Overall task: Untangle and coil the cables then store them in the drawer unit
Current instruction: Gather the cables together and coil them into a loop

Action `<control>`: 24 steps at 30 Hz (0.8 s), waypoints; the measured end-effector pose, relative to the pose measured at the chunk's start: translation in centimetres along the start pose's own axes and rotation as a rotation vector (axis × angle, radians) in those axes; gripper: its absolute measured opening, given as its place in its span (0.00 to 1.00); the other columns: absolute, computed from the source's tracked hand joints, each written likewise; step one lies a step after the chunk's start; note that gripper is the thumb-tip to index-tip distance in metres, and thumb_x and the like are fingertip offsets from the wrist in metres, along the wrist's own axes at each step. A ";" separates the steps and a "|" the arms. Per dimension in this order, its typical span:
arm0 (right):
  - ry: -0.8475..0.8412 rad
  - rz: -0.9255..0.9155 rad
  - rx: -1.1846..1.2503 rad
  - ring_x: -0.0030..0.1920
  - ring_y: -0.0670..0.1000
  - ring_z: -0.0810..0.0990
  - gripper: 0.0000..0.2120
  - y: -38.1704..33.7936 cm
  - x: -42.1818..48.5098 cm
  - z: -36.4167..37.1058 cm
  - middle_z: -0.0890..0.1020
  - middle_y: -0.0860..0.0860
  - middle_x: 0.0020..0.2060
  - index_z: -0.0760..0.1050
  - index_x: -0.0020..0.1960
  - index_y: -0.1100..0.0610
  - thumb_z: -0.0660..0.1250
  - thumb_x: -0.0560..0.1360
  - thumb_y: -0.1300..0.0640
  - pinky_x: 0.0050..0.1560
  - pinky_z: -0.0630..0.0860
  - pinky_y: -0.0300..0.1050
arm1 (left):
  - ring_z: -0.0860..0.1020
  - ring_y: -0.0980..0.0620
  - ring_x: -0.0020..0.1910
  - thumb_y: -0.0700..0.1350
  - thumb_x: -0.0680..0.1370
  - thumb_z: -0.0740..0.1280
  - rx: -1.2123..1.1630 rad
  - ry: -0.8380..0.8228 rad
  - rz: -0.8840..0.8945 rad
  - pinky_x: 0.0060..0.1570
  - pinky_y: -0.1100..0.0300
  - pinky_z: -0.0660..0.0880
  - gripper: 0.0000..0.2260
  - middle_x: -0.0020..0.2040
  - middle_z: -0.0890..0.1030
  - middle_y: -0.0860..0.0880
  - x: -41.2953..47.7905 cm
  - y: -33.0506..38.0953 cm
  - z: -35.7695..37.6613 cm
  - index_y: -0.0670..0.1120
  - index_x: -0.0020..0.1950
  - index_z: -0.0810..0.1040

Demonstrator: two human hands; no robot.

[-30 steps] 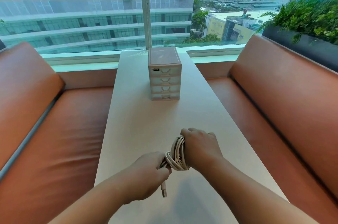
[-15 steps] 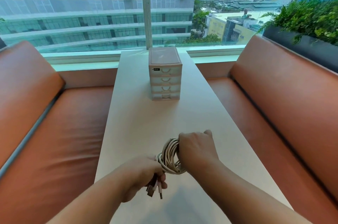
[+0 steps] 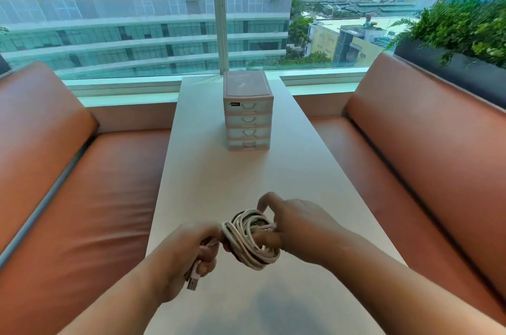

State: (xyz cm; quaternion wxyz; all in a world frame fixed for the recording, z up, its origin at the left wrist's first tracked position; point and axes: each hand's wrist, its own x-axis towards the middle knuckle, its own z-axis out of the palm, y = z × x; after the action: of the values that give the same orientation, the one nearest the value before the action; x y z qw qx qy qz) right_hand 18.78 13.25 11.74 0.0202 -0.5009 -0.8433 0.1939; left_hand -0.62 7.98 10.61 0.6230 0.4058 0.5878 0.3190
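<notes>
Drawers [image 3: 247, 118] stand straight ahead, well beyond both hands; right hand [image 3: 301, 225] grips the cable coil [image 3: 242, 243], left hand [image 3: 186, 249] pinches its loose plug end [image 3: 193, 283].

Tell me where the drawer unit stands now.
In the head view, the drawer unit stands centred at the far end of the table, near the window.

A single head-worn camera looked forward and down along the table [image 3: 208, 175] — wide-angled, so straight edges bowed. The left hand [image 3: 186, 252], right hand [image 3: 301, 225] and cable coil [image 3: 244, 245] sat close beneath the lens; the drawer unit [image 3: 247, 115] stood farther off, the window [image 3: 137, 33] beyond it.
</notes>
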 end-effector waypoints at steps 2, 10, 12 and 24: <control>0.031 0.012 -0.043 0.43 0.51 0.73 0.25 -0.3 -0.1 -0.3 0.76 0.45 0.40 0.65 0.62 0.47 0.63 0.72 0.34 0.42 0.68 0.47 | 0.61 0.50 0.25 0.52 0.71 0.63 -0.077 -0.025 -0.038 0.24 0.63 0.61 0.13 0.27 0.58 0.49 -0.2 0.2 -0.3 0.47 0.29 0.69; 0.087 0.018 -0.081 0.50 0.57 0.78 0.20 -1.3 -0.5 -0.7 0.81 0.53 0.50 0.66 0.61 0.51 0.60 0.76 0.40 0.45 0.70 0.49 | 0.70 0.63 0.23 0.48 0.69 0.76 0.335 0.090 0.225 0.24 0.72 0.64 0.08 0.29 0.79 0.56 -0.1 0.3 1.7 0.50 0.46 0.81; 0.043 -0.003 -0.074 0.49 0.55 0.78 0.22 -1.0 -0.6 -1.1 0.81 0.51 0.49 0.66 0.62 0.50 0.61 0.75 0.37 0.45 0.72 0.49 | 0.67 0.61 0.22 0.43 0.69 0.73 0.341 0.109 0.239 0.24 0.71 0.62 0.04 0.26 0.76 0.56 -0.3 0.3 1.7 0.50 0.41 0.81; -0.116 -0.151 0.031 0.36 0.46 0.73 0.20 2.1 -0.8 -0.8 0.80 0.47 0.38 0.66 0.63 0.41 0.59 0.75 0.34 0.42 0.72 0.47 | 0.60 0.54 0.20 0.52 0.63 0.69 0.383 0.002 0.086 0.22 0.66 0.56 0.16 0.21 0.63 0.51 -1.0 1.2 -0.4 0.39 0.38 0.78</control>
State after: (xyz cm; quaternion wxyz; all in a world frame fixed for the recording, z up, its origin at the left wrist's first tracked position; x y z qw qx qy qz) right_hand 21.11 13.70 11.92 -0.0063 -0.4237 -0.8752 0.2334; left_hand -0.99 7.70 12.12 0.5195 0.5413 0.6204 0.2283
